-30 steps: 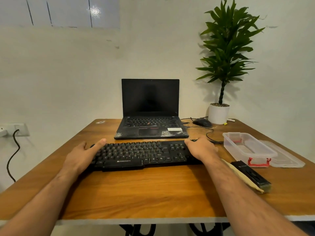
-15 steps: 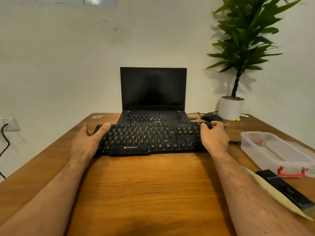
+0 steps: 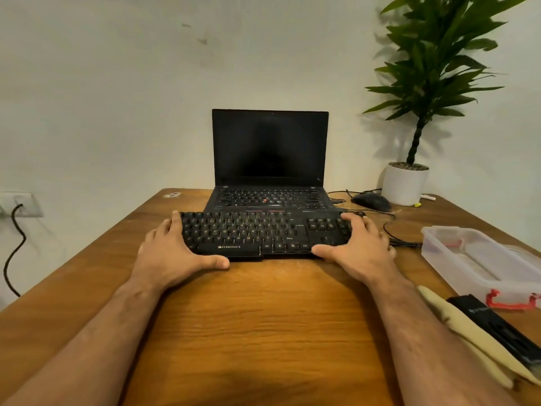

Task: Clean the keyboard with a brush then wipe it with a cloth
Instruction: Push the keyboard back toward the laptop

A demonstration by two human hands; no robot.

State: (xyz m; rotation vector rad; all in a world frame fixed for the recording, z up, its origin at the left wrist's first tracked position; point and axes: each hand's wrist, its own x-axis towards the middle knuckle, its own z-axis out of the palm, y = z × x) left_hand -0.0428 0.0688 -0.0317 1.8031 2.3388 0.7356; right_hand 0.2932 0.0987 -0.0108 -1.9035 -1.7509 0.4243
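One view only, head cam. Hidden/cut off: both ends of the keyboard [image 3: 263, 232] sit under the hands; its back edge overlaps the front of the laptop [image 3: 269, 177], can't tell if touching. Right forearm covers part of the cloth [image 3: 468, 329]. Flat black case [image 3: 494, 326] lies on the cloth, cut by the frame's right edge; no brush visible as such, can't tell what's inside. Clear plastic box [image 3: 480, 259] also cut at right, contents blurred. Plant [image 3: 433, 65] top out of frame.

Counts: 2 hands, 1 keyboard, 1 laptop, 1 mouse [image 3: 371, 200], 1 box, 1 cloth, 1 case, 1 potted plant, 1 wall socket w/ black cable [image 3: 14, 238].

Left hand [image 3: 172, 253] grips the keyboard's left end, fingers curled over the far edge, thumb along the front edge. Right hand [image 3: 360, 247] grips the right end the same way, fingers bent over the number pad, thumb at the front edge. Keyboard is mid-table, between the person and the laptop; whether it rests flat or is lifted is unclear.

Materials: table [image 3: 263, 317] wood-grain, brown, matte. Keyboard black plastic, rectangular, white logo on spacebar. Laptop black, screen dark. Box translucent w/ red clip. Cloth pale yellow, soft, folded long. Pot white, round.
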